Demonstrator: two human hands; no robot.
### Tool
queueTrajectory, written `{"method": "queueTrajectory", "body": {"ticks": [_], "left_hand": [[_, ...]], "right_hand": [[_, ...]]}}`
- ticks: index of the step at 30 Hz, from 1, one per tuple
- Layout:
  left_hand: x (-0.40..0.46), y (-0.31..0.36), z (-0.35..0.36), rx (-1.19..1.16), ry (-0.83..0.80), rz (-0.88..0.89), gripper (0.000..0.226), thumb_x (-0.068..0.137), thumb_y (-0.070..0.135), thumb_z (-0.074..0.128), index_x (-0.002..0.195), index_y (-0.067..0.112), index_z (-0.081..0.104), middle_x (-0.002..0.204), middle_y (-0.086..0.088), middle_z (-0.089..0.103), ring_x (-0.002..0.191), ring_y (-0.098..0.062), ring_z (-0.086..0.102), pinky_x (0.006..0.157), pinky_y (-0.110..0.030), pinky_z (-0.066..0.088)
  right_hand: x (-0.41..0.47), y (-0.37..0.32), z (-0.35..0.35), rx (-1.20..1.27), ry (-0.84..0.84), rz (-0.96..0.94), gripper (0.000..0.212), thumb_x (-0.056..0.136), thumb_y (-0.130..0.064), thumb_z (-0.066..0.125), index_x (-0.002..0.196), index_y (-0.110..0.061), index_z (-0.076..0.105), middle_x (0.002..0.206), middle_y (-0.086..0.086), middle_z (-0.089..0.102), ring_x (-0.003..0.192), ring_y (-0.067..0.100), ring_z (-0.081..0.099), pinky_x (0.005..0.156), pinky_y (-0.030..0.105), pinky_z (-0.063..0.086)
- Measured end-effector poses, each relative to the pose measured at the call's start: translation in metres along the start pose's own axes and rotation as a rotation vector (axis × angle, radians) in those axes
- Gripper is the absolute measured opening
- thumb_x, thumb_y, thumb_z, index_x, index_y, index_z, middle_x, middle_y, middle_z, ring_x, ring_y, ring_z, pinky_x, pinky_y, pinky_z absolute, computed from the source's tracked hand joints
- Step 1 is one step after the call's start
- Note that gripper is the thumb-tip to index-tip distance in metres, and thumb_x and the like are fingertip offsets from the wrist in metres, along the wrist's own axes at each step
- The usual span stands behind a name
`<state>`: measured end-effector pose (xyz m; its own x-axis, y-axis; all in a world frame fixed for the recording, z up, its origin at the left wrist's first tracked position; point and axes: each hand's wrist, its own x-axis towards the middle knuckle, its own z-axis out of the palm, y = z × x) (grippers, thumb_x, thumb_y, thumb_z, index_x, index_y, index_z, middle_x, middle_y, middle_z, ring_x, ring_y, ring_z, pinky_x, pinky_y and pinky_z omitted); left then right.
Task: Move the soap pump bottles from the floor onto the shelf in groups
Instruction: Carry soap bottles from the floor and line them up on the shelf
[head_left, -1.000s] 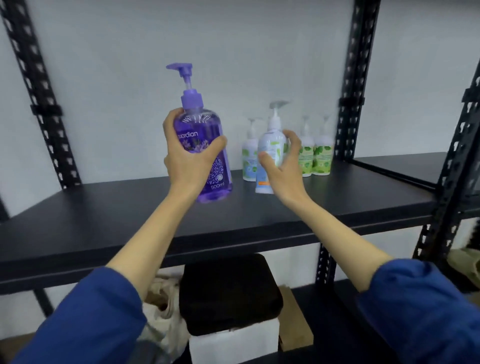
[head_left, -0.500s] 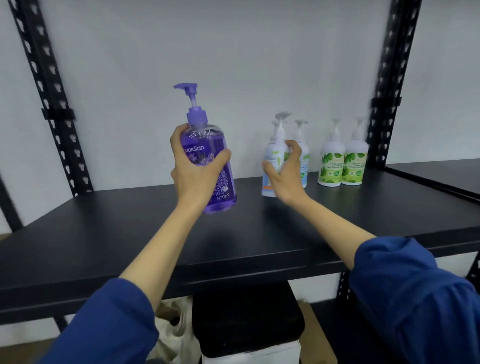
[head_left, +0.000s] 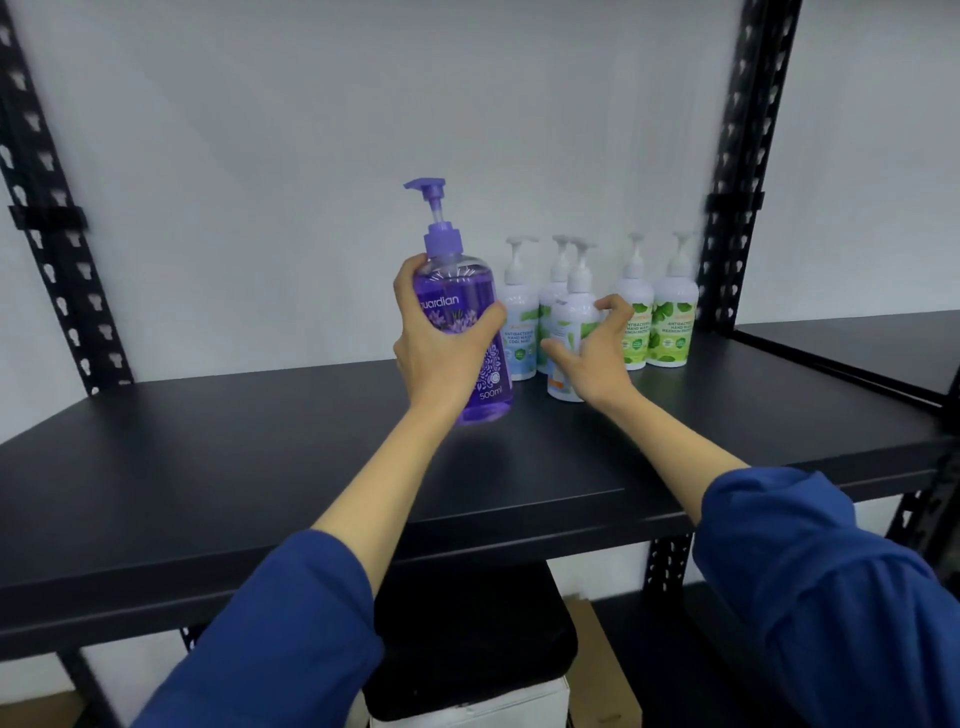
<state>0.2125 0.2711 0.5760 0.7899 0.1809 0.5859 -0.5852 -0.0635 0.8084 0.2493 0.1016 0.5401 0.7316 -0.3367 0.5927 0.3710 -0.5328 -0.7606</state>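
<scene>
My left hand (head_left: 441, 358) grips a purple soap pump bottle (head_left: 452, 296) upright, low over the black shelf (head_left: 260, 467); I cannot tell whether its base touches. A white pump bottle (head_left: 571, 317) stands on the shelf just to its right. My right hand (head_left: 592, 364) is around it with fingers spread and a gap between them and the bottle. Behind stand two white bottles with blue labels (head_left: 519, 332) and two with green leaf labels (head_left: 674, 322), near the back wall.
Black perforated uprights stand at the left (head_left: 67, 291) and right (head_left: 732, 208) of the shelf. Another black shelf (head_left: 857, 348) adjoins on the right. Under the shelf sit a white box with a black top (head_left: 467, 649) and some cardboard (head_left: 602, 665).
My right hand set the white bottle down in front of the blue-labelled ones and let go of it. My left hand brought the purple bottle lower and closer to the white bottles.
</scene>
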Motion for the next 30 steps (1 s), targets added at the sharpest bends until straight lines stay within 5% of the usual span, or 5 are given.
{"method": "queueTrajectory", "body": {"ticks": [5, 10, 18, 24, 30], "left_hand": [[0.0, -0.011, 0.004, 0.011, -0.005, 0.001, 0.074, 0.073, 0.022, 0.08, 0.131, 0.032, 0.035, 0.108, 0.015, 0.052, 0.089, -0.004, 0.059, 0.075, -0.024, 0.053], [0.002, -0.015, 0.004, 0.015, -0.012, 0.019, 0.074, 0.073, 0.023, 0.079, 0.131, 0.032, 0.034, 0.111, 0.015, 0.051, 0.09, -0.003, 0.058, 0.072, -0.018, 0.049], [0.002, -0.017, 0.005, 0.043, -0.034, 0.052, 0.075, 0.074, 0.023, 0.079, 0.133, 0.03, 0.033, 0.111, 0.016, 0.048, 0.089, 0.0, 0.057, 0.068, -0.011, 0.045], [0.001, -0.019, 0.006, 0.055, -0.048, 0.075, 0.075, 0.074, 0.023, 0.079, 0.132, 0.03, 0.034, 0.11, 0.02, 0.049, 0.091, 0.001, 0.057, 0.068, -0.01, 0.046], [0.001, -0.02, 0.006, 0.074, -0.053, 0.089, 0.075, 0.074, 0.023, 0.079, 0.133, 0.029, 0.033, 0.111, 0.018, 0.048, 0.09, 0.0, 0.057, 0.071, -0.014, 0.048]], "right_hand": [[0.006, 0.009, -0.015, 0.209, -0.154, 0.158, 0.084, 0.075, 0.01, 0.065, 0.134, -0.016, 0.011, 0.11, 0.006, 0.045, 0.086, 0.012, 0.056, 0.067, 0.013, 0.049], [0.011, 0.018, -0.025, 0.26, -0.215, 0.229, 0.081, 0.069, 0.015, 0.066, 0.136, -0.015, 0.031, 0.114, 0.008, 0.055, 0.108, 0.028, 0.058, 0.084, 0.034, 0.05], [0.013, 0.021, -0.02, 0.023, -0.043, 0.109, 0.1, 0.058, -0.011, 0.088, 0.136, -0.011, 0.025, 0.129, 0.011, 0.042, 0.115, 0.024, 0.047, 0.096, 0.031, 0.043], [0.005, 0.025, -0.035, 0.114, -0.249, -0.005, 0.106, 0.069, 0.016, 0.069, 0.147, -0.02, 0.006, 0.132, 0.002, 0.037, 0.108, 0.015, 0.052, 0.073, 0.012, 0.052], [0.009, 0.03, -0.025, -0.005, -0.121, -0.058, 0.105, 0.059, 0.001, 0.083, 0.141, -0.023, 0.021, 0.132, 0.006, 0.042, 0.114, 0.024, 0.051, 0.09, 0.033, 0.051]]}}
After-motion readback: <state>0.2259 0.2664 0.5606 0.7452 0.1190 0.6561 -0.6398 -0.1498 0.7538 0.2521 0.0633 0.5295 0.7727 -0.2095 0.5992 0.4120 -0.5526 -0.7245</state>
